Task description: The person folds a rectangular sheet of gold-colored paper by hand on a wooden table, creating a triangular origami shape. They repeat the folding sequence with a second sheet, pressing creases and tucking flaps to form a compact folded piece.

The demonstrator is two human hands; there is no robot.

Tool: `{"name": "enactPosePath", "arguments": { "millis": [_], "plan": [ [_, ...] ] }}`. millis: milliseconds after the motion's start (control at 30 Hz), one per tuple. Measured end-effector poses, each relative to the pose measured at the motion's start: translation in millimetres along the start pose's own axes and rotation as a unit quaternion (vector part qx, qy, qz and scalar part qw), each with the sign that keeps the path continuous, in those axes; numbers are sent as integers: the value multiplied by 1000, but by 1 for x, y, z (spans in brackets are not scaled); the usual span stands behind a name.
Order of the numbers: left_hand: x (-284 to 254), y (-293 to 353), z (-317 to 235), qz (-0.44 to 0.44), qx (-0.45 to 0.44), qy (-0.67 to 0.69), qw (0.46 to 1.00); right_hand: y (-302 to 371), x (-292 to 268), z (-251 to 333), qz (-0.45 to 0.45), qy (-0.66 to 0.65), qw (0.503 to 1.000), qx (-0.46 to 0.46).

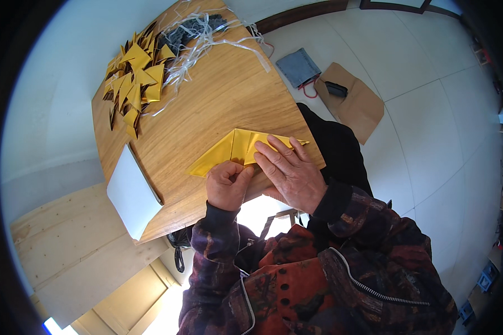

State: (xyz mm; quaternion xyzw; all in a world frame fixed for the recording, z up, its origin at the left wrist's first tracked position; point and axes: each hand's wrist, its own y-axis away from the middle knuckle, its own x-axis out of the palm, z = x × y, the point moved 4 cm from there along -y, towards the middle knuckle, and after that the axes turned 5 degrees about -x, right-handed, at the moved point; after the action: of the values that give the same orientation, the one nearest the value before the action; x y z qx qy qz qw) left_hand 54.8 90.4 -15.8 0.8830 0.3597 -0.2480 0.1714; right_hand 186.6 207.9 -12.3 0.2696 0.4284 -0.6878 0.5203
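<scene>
A sheet of shiny gold paper [222,151], folded into a wide triangle, lies near the front edge of the wooden table [218,89]. Its peak points away from me, and a crease runs down its middle. My left hand [228,183] is closed at the paper's lower edge, thumb and forefinger pinching it just left of the middle. On the right half my right hand [289,172] lies flat with fingers stretched out, pressing on the gold surface. The fingers cover part of that half.
Folded gold paper pieces [134,78] are heaped at the far left of the table. Beside them lie tangled clear plastic strips [198,50] and a dark grey bundle [187,32]. A white flat board [133,192] juts over the left edge. On the floor are a grey bag [298,67] and brown cardboard [363,106].
</scene>
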Motion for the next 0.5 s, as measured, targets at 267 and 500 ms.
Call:
{"name": "enactPosePath", "arguments": {
  "millis": [267, 500],
  "plan": [
    [1, -1, -7, -21, -10, -33, 999, -1, -1, 1, 10, 5, 1000, 12],
    [1, 0, -12, -33, -2, -69, 997, -2, 1, 1, 18, 21, 999, 21]
  ]
}}
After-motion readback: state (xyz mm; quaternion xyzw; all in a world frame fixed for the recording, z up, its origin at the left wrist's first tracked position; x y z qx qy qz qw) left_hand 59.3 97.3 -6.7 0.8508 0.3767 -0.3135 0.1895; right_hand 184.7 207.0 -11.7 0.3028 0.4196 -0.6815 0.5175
